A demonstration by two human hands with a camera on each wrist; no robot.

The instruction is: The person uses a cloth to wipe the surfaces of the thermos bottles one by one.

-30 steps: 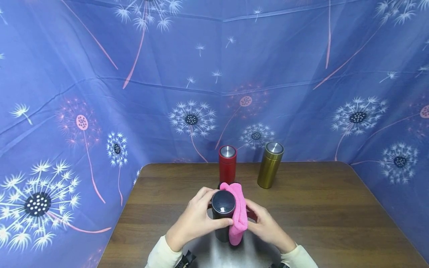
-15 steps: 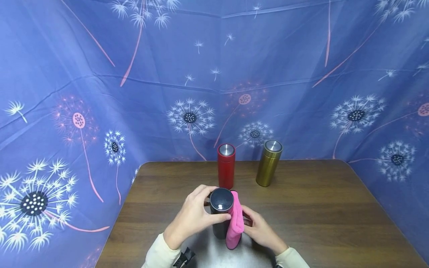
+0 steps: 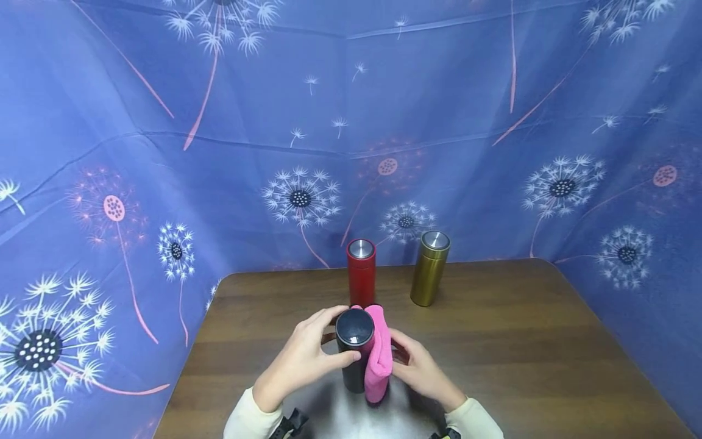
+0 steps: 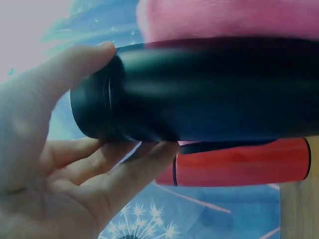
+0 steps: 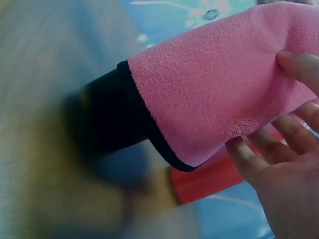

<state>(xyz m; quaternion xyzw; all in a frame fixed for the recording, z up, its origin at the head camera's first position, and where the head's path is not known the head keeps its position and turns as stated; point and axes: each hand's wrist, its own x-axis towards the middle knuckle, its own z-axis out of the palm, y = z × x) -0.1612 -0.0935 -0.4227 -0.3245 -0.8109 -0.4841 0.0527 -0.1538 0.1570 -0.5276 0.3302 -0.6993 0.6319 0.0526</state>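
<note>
A black thermos bottle (image 3: 355, 347) stands upright near the front of the table, its glossy dark lid facing up. My left hand (image 3: 307, 360) grips it near the top, thumb on the near side and fingers round the far side, as the left wrist view of the bottle (image 4: 209, 89) also shows. Against the bottle's right side lies a folded pink cloth (image 3: 378, 360) with a dark edge. My right hand (image 3: 422, 369) holds this cloth (image 5: 214, 84) between thumb and fingers, pressing it to the bottle. Part of the bottle is hidden behind the cloth.
Behind the hands a red thermos bottle (image 3: 362, 277) with a silver lid stands upright. To its right is a gold one (image 3: 429, 271). A blue dandelion-print curtain (image 3: 340, 152) hangs behind the wooden table (image 3: 493, 341).
The cloth slides down along the bottle's right side by half a second ago, then back up now, the right hand moving with it. The left hand keeps its grip. The head view shifts slightly.
</note>
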